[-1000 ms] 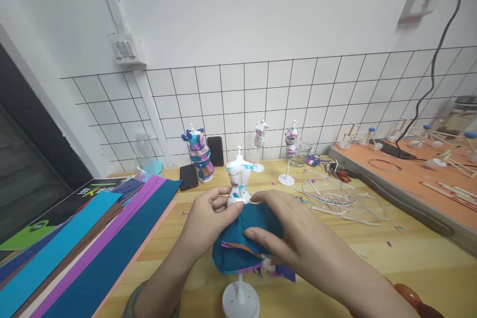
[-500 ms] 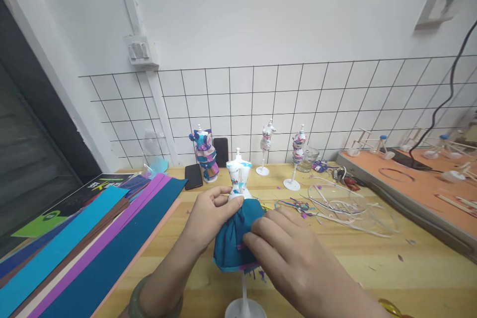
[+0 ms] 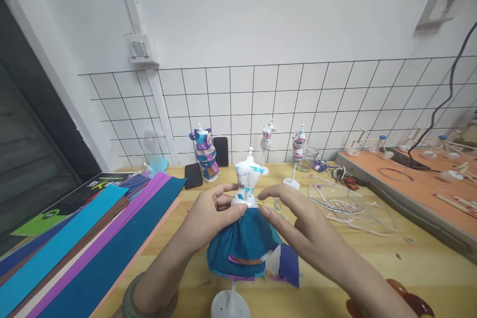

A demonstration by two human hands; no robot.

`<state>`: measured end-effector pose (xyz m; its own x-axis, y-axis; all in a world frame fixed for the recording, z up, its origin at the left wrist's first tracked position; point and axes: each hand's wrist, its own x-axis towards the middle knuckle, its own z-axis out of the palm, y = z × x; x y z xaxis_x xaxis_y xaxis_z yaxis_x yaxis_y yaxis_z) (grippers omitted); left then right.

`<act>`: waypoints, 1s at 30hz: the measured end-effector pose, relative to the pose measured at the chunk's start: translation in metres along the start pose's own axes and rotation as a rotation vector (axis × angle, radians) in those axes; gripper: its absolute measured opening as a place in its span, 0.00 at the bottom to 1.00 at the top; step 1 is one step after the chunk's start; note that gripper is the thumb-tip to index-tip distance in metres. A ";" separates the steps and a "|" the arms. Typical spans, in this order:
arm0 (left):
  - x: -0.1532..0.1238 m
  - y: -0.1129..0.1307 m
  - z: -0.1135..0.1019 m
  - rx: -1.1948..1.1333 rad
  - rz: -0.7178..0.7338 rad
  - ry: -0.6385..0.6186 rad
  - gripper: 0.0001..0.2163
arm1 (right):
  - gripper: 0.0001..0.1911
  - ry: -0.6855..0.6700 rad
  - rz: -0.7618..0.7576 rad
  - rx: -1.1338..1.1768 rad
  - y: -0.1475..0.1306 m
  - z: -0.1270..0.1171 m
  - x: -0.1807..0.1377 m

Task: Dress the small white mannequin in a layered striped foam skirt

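Note:
A small white dress-form mannequin (image 3: 249, 179) with coloured splashes stands on a white round base (image 3: 230, 305) near the table's front edge. A teal paper skirt (image 3: 246, 243) with purple, brown and dark blue scraps hangs from its waist. My left hand (image 3: 208, 216) pinches the waist from the left, thumb and fingers closed on it. My right hand (image 3: 298, 221) touches the waist from the right with its fingers stretched out over the skirt.
Long coloured paper strips (image 3: 82, 248) lie at the left. Three other small mannequins (image 3: 204, 151) (image 3: 267, 141) (image 3: 298, 151), two phones (image 3: 194, 175), a glass cup (image 3: 309, 158) and curled white strips (image 3: 343, 203) stand behind. An orange board (image 3: 421, 184) with stick models sits at the right.
My right hand has lifted off the skirt's front and moved up to the waist, fingers spreading. The mannequin now stands more upright and slightly to the right; the skirt hangs fuller.

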<state>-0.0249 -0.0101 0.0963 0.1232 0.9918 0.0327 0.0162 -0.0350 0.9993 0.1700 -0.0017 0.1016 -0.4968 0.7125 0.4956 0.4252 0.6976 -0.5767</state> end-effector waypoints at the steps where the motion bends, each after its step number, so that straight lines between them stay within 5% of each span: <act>1: -0.001 0.000 0.000 0.009 0.004 -0.026 0.25 | 0.11 -0.021 0.092 0.060 0.005 -0.001 0.001; 7: 0.000 0.000 -0.001 0.089 0.049 -0.035 0.22 | 0.16 -0.252 0.224 0.332 0.017 -0.003 0.007; 20: 0.001 -0.001 0.000 0.059 0.062 -0.065 0.18 | 0.11 -0.089 0.160 0.180 0.011 0.011 0.005; 30: 0.002 -0.001 0.001 -0.063 0.111 -0.225 0.17 | 0.12 -0.048 0.143 0.077 0.012 0.013 0.005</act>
<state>-0.0236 -0.0081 0.0948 0.3387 0.9298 0.1441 -0.0707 -0.1276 0.9893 0.1623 0.0093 0.0886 -0.4720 0.7984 0.3739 0.4363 0.5800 -0.6879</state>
